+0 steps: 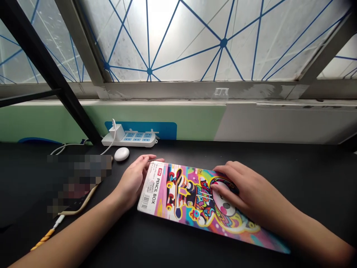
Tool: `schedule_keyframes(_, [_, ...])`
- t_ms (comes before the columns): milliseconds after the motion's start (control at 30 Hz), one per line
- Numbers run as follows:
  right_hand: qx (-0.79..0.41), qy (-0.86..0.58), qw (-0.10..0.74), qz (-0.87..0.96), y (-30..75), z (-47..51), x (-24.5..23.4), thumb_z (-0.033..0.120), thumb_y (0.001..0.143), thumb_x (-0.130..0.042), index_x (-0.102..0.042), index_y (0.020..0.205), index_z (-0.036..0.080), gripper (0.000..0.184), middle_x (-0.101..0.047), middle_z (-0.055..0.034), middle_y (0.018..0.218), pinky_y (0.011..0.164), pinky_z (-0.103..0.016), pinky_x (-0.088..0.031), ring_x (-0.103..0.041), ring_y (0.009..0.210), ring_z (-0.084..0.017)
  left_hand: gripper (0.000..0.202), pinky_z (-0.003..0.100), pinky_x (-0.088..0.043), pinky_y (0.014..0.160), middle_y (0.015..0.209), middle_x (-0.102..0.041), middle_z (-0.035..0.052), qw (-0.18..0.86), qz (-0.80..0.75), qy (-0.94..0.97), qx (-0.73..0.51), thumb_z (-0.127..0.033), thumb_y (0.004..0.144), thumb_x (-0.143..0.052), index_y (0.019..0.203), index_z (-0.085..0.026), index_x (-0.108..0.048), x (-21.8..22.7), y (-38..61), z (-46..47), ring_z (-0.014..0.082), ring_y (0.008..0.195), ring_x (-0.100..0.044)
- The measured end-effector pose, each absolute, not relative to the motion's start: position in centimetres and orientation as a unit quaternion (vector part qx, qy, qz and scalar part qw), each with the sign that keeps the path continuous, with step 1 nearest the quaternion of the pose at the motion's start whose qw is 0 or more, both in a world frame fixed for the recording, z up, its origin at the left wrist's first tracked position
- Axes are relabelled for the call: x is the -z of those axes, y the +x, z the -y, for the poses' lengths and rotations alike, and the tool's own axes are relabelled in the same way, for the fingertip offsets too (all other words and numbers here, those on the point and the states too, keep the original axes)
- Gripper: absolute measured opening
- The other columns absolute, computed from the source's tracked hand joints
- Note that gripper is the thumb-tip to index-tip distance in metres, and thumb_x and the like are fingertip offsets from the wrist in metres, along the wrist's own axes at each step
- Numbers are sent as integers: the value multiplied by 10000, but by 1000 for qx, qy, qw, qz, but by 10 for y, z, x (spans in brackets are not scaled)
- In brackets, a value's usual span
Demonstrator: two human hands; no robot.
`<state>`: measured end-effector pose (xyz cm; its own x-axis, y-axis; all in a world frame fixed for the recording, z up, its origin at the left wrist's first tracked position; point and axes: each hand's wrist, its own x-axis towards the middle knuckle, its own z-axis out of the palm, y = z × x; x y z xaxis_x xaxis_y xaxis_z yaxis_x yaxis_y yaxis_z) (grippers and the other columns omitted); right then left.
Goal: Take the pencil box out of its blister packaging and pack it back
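Note:
A flat, colourful pencil box point(189, 201) lies at a slant over the black desk, its white end label reading "PENCIL BOX" to the left. Printed on it is a cartoon figure with a skateboard. My left hand point(136, 178) is closed at the labelled left end, with fingers curled behind the far left corner and partly hidden. Across the right half lies my right hand point(237, 186), its thumb on the printed face and its fingers along the far edge. Both hands hold the box, and the right one covers part of the cartoon's head.
Behind the box, a white power strip point(142, 139) with a plugged-in adapter point(116, 131) stands against the wall. A white rounded case point(122, 154) sits before it. To the left are a blurred-out phone-like object point(80, 182) with a cable point(44, 238), and a black slanted post point(55, 78).

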<state>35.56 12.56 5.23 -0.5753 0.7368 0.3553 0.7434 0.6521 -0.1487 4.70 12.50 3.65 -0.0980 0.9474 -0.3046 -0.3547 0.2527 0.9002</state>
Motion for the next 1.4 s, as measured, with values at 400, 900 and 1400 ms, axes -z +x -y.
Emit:
schedule_keyframes(400, [186, -348, 289, 872, 370, -133, -62, 428, 959, -654, -591, 1026, 220, 227, -604, -57, 890, 700, -370, -484, -593, 771, -230, 241, 368, -506, 1003, 1383, -670, 63, 525, -426, 495, -545, -415, 984, -635, 1106, -227, -723, -35, 41, -115, 258, 1187, -655])
schedule_keyframes(900, [236, -310, 292, 874, 359, -112, -60, 129, 968, -604, -597, 883, 195, 109, -633, -145, 1343, 851, -405, -575, -717, 991, -261, 425, 441, -490, 1052, 1276, -722, 96, 414, -406, 588, -564, -478, 1025, -539, 718, -190, -603, -49, 39, -107, 306, 1212, -658])
schedule_keyframes(1400, [120, -211, 185, 952, 331, -107, -44, 97, 921, -520, -658, 920, 179, 160, -720, -130, 1231, 917, -475, -592, -658, 1155, -332, 595, 523, -366, 1189, 1597, -408, 113, 384, -456, 751, -286, -390, 808, -816, 1337, -304, -558, -35, 24, -122, 351, 1452, -419])
